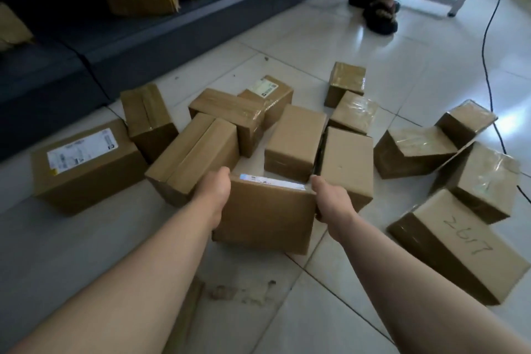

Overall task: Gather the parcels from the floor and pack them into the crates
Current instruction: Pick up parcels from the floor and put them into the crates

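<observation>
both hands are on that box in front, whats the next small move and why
Probably lift it straight up. The left hand and right hand already clamp opposite sides of the nearest parcel, whose right side sits close against the box behind it. No crate is in view, so carrying comes after.

I see the held parcel (264, 215) nearest the camera, centred on the floor (301, 310), with the left grip (215, 192) on its left side and the right grip (330, 201) on its right. Behind it lies a cluster of parcels (293, 141). The labelled parcel (86, 164) lies far left. The marked parcel (457, 244) lies right. The shelf (172, 26) stands behind, upper left.
</observation>
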A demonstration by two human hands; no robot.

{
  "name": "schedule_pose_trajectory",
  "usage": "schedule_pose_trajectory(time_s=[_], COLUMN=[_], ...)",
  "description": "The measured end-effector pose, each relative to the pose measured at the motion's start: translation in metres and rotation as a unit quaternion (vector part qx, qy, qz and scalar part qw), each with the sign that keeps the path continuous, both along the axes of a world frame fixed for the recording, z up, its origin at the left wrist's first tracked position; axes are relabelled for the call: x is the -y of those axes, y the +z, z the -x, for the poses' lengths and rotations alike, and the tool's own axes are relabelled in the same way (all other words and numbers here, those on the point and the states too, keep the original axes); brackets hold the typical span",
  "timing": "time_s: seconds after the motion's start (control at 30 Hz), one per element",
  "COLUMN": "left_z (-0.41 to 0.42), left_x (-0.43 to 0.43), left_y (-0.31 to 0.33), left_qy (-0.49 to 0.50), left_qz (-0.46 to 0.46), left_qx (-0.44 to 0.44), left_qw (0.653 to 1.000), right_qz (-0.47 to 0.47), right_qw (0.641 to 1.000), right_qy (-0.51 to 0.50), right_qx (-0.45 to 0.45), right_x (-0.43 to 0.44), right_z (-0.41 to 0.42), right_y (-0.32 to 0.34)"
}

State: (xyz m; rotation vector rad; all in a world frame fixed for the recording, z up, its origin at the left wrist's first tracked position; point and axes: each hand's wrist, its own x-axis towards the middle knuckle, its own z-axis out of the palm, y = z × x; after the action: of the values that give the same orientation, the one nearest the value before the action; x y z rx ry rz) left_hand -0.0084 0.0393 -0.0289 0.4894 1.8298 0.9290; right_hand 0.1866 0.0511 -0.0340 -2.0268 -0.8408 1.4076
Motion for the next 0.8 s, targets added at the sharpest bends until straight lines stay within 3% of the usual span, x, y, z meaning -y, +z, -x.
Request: schedule_pose_trajectory(time_s=[0.2, 0.4, 0.6, 0.73, 0.8], left_z=[0.012, 0.020, 0.024, 0.024, 0.026], left_x=[0.021, 0.045, 0.054, 0.058, 0.053], left_y=[-0.012, -0.016, -0.014, -0.013, -0.009], left_qy=[-0.024, -0.100, -0.163, -0.162, -0.152], left_qz=[-0.011, 0.063, 0.089, 0.080, 0.048], left_qx=[0.031, 0.041, -0.001, -0.019, -0.039], left_qw=[0.999, 0.992, 0.983, 0.983, 0.986], right_qz=[-0.058, 0.022, 0.037, 0.053, 0.023], right_qw=[0.997, 1.000, 0.996, 0.989, 0.992], right_qy=[-0.045, -0.001, 0.073, 0.116, 0.117], right_qx=[0.020, 0.017, 0.045, 0.076, 0.052], right_x=[0.009, 0.037, 0.048, 0.056, 0.055], right_z=[0.000, -0.008, -0.001, 0.001, 0.000], right_y=[0.005, -0.009, -0.012, -0.017, -0.017])
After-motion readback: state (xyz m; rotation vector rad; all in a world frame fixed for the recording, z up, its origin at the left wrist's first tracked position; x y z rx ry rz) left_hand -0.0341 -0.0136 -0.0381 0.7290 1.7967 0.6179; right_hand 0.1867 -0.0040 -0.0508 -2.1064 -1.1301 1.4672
